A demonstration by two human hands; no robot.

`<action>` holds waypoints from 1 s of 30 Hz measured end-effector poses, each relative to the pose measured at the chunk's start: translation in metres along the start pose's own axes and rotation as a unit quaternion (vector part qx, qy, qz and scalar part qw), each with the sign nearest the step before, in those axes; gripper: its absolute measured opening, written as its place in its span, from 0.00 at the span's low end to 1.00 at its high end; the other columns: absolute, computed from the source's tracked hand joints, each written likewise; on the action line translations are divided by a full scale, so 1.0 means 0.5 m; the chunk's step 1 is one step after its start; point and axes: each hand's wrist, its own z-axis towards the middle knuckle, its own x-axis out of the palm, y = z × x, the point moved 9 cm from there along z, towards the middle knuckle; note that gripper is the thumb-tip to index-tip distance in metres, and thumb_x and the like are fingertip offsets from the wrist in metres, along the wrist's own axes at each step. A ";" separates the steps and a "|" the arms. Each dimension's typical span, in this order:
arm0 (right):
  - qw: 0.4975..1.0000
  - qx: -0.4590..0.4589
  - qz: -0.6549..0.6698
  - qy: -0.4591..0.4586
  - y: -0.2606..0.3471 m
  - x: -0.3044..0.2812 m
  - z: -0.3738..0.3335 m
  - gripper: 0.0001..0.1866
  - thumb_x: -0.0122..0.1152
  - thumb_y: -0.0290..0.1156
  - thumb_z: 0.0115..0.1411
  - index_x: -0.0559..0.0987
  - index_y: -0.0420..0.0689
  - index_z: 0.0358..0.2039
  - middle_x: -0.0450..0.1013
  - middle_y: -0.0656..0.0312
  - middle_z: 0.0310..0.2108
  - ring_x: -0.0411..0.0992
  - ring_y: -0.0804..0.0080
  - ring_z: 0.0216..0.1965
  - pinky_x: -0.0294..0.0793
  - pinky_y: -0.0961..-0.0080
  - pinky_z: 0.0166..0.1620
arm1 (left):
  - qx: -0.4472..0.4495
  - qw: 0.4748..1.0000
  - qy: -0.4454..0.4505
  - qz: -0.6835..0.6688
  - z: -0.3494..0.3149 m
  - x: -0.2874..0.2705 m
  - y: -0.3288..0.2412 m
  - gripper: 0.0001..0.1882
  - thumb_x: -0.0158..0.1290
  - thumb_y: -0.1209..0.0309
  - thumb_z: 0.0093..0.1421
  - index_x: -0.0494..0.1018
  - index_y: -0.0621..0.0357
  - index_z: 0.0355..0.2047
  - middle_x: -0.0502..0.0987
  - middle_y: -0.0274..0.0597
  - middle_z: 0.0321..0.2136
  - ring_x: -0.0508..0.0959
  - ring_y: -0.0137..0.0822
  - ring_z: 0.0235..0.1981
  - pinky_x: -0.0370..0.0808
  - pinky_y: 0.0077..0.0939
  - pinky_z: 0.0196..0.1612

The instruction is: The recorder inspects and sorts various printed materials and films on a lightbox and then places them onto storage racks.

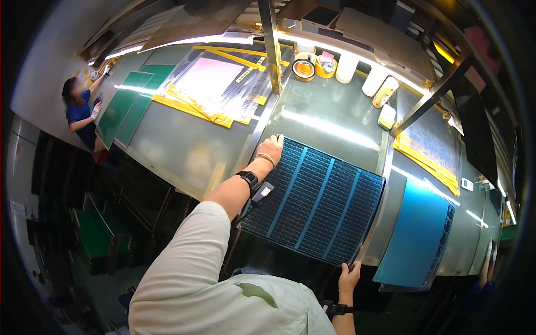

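A dark, finely patterned sheet with three lighter blue stripes lies tilted over the near edge of the grey glossy worktop. My left hand is closed on its far left corner, the arm stretched across its left side. At the near right corner, my right hand pinches the edge, with the thumb on top. A small dark device with a white label sits by my left wrist, over the sheet's left edge.
Tape rolls, white bottles and a spray can stand at the back. Blue sheets lie right, yellow-edged films left. A metal post rises between bays. Far left, another person handles green panels.
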 end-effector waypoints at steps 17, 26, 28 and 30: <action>0.890 -0.295 -0.343 -0.055 0.272 0.028 0.365 0.28 0.56 0.37 0.51 0.65 0.41 0.52 0.55 0.61 0.58 0.47 0.50 0.60 0.49 0.52 0.58 | 0.030 0.995 -0.092 0.026 -0.041 -0.049 -0.032 0.26 0.41 0.55 0.59 0.61 0.56 0.54 0.58 0.37 0.57 0.50 0.40 0.61 0.50 0.49 0.57; 0.908 -0.265 -0.319 -0.062 0.262 0.062 0.441 0.27 0.51 0.38 0.55 0.63 0.41 0.54 0.55 0.60 0.57 0.50 0.54 0.59 0.51 0.52 0.57 | -0.022 0.997 -0.060 -0.043 -0.054 -0.029 -0.017 0.28 0.41 0.56 0.59 0.55 0.54 0.57 0.51 0.35 0.60 0.46 0.41 0.63 0.42 0.52 0.60; 0.902 -0.263 -0.332 -0.080 0.259 0.064 0.434 0.27 0.50 0.39 0.56 0.62 0.41 0.54 0.54 0.59 0.58 0.49 0.54 0.60 0.50 0.52 0.58 | -0.025 0.998 -0.048 -0.044 -0.054 -0.032 -0.019 0.29 0.40 0.55 0.58 0.54 0.54 0.58 0.50 0.35 0.61 0.45 0.41 0.63 0.40 0.52 0.60; 0.896 -0.258 -0.348 -0.099 0.255 0.059 0.426 0.28 0.49 0.40 0.56 0.61 0.41 0.55 0.53 0.59 0.59 0.49 0.53 0.60 0.49 0.52 0.58 | -0.026 0.998 -0.036 -0.047 -0.054 -0.031 -0.026 0.30 0.40 0.55 0.58 0.53 0.54 0.58 0.49 0.35 0.61 0.44 0.41 0.63 0.39 0.52 0.60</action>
